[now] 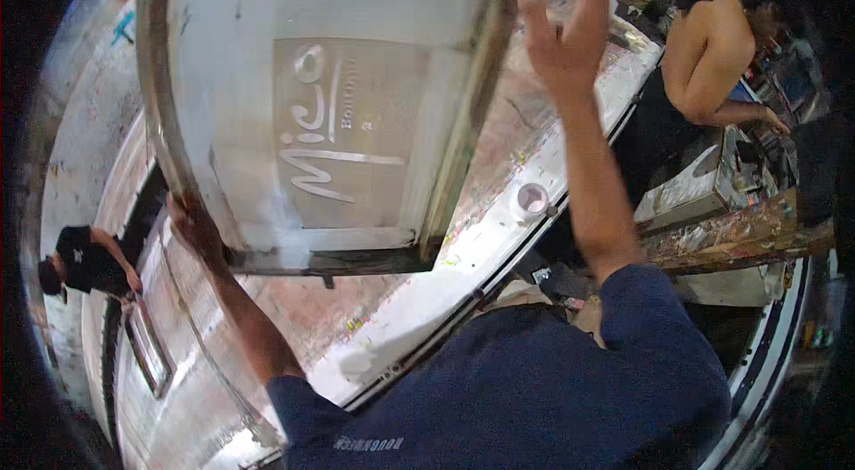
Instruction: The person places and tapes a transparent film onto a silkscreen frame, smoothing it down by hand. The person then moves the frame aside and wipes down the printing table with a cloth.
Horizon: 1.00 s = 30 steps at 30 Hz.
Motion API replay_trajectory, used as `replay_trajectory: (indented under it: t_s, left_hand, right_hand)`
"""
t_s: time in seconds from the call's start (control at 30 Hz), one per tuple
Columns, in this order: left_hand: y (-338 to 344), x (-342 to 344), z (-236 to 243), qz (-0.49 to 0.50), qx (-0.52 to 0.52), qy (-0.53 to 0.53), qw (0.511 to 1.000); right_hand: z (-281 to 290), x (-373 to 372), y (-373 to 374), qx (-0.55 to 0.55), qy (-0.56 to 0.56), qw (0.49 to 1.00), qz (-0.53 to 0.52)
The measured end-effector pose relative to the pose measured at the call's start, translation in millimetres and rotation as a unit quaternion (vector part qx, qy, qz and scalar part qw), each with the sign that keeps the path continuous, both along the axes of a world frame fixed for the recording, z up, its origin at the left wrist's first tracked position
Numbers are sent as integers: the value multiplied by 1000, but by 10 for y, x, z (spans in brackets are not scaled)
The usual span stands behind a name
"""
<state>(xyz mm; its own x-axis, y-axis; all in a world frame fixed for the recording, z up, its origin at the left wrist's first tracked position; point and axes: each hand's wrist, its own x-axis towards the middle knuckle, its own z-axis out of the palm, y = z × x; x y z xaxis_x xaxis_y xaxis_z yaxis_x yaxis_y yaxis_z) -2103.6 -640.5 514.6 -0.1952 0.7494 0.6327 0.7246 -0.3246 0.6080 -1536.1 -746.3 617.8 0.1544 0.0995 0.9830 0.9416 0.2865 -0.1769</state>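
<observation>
Big screen-printing frame [329, 105] up off the paint-spattered table [499, 230], tilted, filling the far left. Left hand [191, 225] clamped on its near-left corner, fingers wrapped under the edge. Right hand [563, 20] at the far-right corner, fingers spread, grip unclear. Small round tub [532, 198] on the table, right.

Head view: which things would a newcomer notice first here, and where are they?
A large framed printing screen with a pale stencil fills the upper centre. The left hand grips its lower left corner, and the right hand is raised, fingers spread, at its upper right edge. Beneath runs a long, paint-stained table.
</observation>
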Motion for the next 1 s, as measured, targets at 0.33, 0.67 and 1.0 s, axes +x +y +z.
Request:
replay_trajectory:
  t_s: [0.33, 0.67, 1.0]
  left_hand:
    - [-596, 1362, -714, -17, -221, -223, 949]
    - [-1143, 3046, -1613, -45, -353, -432, 829]
    - [-1220, 3876, -1917, -8, -310, -625, 716]
  right_hand:
    - [-2819, -257, -164, -469, 535, 672, 207]
    - [-2267, 2244, 931, -549, 386, 586, 454]
    - [-4225, 2075, -126, -739, 55, 556, 377]
